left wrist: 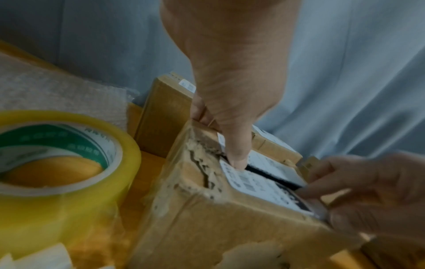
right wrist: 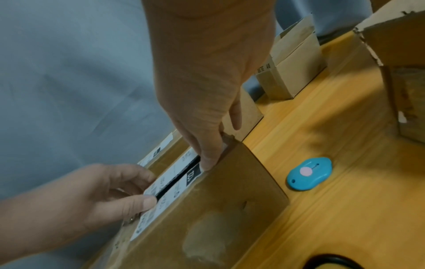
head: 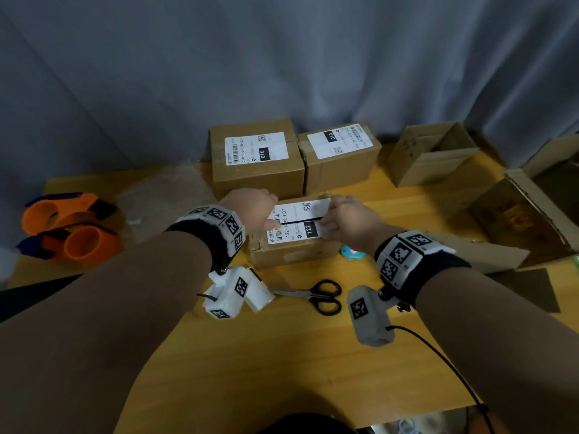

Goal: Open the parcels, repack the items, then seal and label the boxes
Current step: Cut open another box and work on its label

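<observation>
So there are five brown cardboard boxes on the yellow wooden table (head: 282, 355): two sealed labelled boxes (head: 258, 158) at the far edge, both printed "010", one small open-topped carton (head: 432, 158) far right, one big torn-open box (head: 517, 220) cut off at the right edge, and the small slit parcel (head: 294, 242) in the middle near me. Its white shipping label (head: 297, 222) reads "122" and "122-1?22-C07", one digit hidden by the dark slit running through it.

The left hand (head: 250, 208) has its thumb pressed at the slit's left end with fingers curled over the far flap edge. The right hand (head: 347, 220) grips the parcel's right end, thumb at the slit.

Also: two orange tape dispensers (head: 69, 227) at the left, one pair of black-handled scissors (head: 319, 296), one blue oval box cutter (right wrist: 309, 173) half hidden in the head view, one clear yellowish tape roll (left wrist: 57, 163) with blurred green writing, one sheet of bubble wrap (head: 159, 202).
</observation>
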`<state>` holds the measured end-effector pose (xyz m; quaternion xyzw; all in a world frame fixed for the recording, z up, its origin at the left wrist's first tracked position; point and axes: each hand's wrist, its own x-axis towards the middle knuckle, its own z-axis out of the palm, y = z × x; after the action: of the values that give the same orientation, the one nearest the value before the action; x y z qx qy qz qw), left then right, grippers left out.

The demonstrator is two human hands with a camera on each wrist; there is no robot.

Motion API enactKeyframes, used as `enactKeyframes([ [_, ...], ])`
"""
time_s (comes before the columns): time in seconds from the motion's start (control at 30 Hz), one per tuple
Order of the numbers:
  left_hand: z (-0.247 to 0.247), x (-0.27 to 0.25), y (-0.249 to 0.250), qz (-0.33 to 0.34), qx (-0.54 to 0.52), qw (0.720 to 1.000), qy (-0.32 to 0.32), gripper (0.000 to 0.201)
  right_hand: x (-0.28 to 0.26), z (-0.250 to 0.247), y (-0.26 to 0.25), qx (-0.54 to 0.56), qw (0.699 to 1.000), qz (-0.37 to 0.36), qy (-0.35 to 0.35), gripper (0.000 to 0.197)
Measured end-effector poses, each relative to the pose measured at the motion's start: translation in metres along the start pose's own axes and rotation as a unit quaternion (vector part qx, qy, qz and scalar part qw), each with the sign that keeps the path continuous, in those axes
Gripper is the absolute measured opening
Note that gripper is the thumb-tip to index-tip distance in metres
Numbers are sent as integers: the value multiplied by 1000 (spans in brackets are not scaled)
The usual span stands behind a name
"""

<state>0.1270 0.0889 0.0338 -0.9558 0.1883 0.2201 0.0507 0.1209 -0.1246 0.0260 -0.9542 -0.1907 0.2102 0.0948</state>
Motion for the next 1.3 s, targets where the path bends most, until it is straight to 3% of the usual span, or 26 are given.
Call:
enactKeyframes([
  [0.1, -6, 0, 4, -2, 25, 999, -33, 42, -1, 7, 1, 21, 999, -3, 25, 30],
  [0.17, -12, -1, 4, -43, -23, 998, -29, 36, -5, 13, 3, 43, 998, -5, 38, 24],
  [0.37, 1, -1, -8, -115, -214, 957, 158, 24, -12, 20, 1, -14, 999, -12, 45, 33],
  [0.43, 4, -3, 0, -161, -125, 956, 211, 28, -13, 15, -1, -15, 1000, -12, 20, 42],
  [0.5, 3, -5, 11, -129, -7, 966, 222, 28, -13, 11, -3, -28, 999, -21, -5, 50],
  [0.53, 5, -6, 14, -89, 8, 976, 199, 26, -13, 9, -3, -39, 999, -23, -20, 54],
  [0.6, 10, -10, 18, -48, -58, 991, 113, 23, -14, 7, -3, -77, 996, -24, -36, 64],
  [0.7, 13, -20, 18, -50, -173, 983, 22, 40, -18, 10, -4, -92, 995, -36, 6, 69],
  [0.77, 10, -25, 17, -53, -233, 971, 15, 48, -19, 13, -6, -66, 995, -49, 49, 56],
  [0.87, 11, -24, 11, -50, -271, 961, -33, 60, -23, 13, -7, -90, 991, -60, 74, 17],
  [1.0, 26, -22, 5, -22, -258, 963, -74, 56, -25, 15, -1, -150, 985, -74, 38, 10],
  [1.1, 26, -32, 15, -28, -235, 969, -66, 35, -28, 16, 4, -156, 982, -101, -18, 33],
  [1.23, 24, -40, 30, -40, -151, 984, -87, 75, -42, 10, -4, -107, 981, -87, -139, 77],
  [1.3, 27, -39, 34, -51, -95, 988, -106, 84, -42, 10, -8, -82, 984, -67, -146, 74],
])
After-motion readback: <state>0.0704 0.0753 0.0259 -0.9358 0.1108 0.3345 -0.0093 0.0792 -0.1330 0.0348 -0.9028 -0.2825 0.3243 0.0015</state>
